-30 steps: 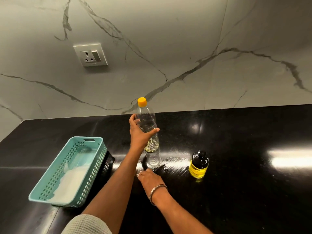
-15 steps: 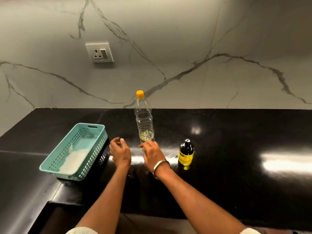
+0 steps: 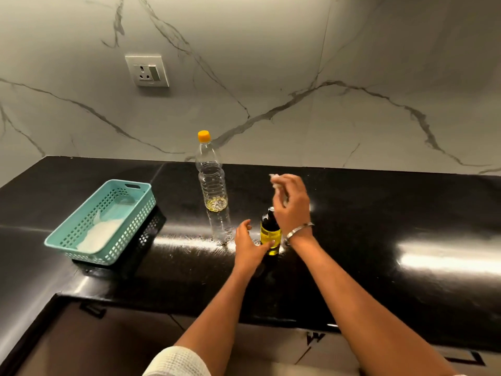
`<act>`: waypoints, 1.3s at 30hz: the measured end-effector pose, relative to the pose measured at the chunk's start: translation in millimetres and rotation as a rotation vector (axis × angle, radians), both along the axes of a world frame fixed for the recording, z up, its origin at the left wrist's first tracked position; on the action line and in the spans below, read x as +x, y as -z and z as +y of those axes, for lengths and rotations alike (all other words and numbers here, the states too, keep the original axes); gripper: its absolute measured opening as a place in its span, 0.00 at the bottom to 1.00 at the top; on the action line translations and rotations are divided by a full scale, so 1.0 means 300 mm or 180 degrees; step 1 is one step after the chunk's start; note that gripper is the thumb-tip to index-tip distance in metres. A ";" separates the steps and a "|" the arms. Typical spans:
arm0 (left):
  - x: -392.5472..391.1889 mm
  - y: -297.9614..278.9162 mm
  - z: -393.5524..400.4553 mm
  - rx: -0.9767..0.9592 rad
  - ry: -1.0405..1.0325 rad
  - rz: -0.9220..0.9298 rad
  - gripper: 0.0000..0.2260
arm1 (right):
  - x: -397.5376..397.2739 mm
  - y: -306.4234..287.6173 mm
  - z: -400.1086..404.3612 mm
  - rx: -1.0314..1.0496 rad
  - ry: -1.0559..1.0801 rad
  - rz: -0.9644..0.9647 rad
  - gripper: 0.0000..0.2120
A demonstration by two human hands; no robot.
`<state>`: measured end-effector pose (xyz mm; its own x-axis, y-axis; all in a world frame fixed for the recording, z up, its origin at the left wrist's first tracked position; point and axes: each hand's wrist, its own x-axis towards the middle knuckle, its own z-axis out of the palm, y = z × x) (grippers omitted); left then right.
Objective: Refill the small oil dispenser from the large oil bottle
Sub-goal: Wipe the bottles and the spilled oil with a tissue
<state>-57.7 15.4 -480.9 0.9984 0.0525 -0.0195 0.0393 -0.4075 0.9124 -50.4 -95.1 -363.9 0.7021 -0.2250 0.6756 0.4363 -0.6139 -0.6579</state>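
The left hand (image 3: pixel 248 246) curls around the lower body of the small oil dispenser (image 3: pixel 269 234), thumb across its front at the yellow part, fingers bent at the far side. The right hand (image 3: pixel 291 206) is raised above the dispenser's dark top, fingers bent and pinching a small crumpled white wad (image 3: pixel 275 181) at the fingertips; a metal bangle (image 3: pixel 299 231) circles that wrist. A pale waffle-textured sleeve (image 3: pixel 176 362) shows at the bottom edge on the left arm.

The dispenser stands upright on the black polished countertop (image 3: pixel 379 213), near the middle of the frame, its lower half yellow with oil and its upper part dark. Streaks of wet sheen (image 3: pixel 195 241) lie on the counter at the dispenser's nine o'clock.

At the dispenser's eleven o'clock, a little farther back and apart from both hands, stands the large oil bottle (image 3: pixel 212 183): clear plastic, upright, orange cap (image 3: pixel 204 135) on, with only a shallow layer of yellowish oil at its base.

At nine o'clock, well apart from the bottles, a teal perforated plastic basket (image 3: pixel 130 213) sits on the counter with something white (image 3: pixel 100 234) lying inside it.

Beyond the counter rises a white marble-patterned wall (image 3: pixel 325 63) with grey veins, and at about eleven o'clock a white switched wall socket (image 3: pixel 147 70) is set into it.
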 end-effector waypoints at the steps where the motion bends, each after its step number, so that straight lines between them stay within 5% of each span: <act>1: 0.001 0.000 -0.023 -0.0035 0.0019 0.0053 0.41 | -0.007 0.015 -0.043 0.0199 0.0132 0.0031 0.10; 5: 0.026 0.018 -0.084 -0.0278 0.0001 0.0164 0.38 | -0.031 0.124 -0.155 0.0684 0.0447 0.0582 0.09; 15: 0.032 0.061 -0.135 -0.0662 -0.0438 -0.0155 0.26 | -0.024 0.379 -0.141 0.1439 -0.0114 0.1900 0.11; 18: 0.032 0.075 -0.152 -0.0532 -0.0544 -0.0211 0.25 | -0.027 0.374 -0.123 0.1833 -0.0364 0.1921 0.16; 29: 0.059 0.084 -0.160 -0.0215 -0.0462 -0.0436 0.17 | 0.037 0.425 -0.119 0.2062 -0.0329 0.2064 0.12; 39: 0.072 0.024 -0.077 -0.0385 0.0241 -0.0299 0.25 | 0.057 0.388 -0.099 0.3051 -0.0629 0.2058 0.17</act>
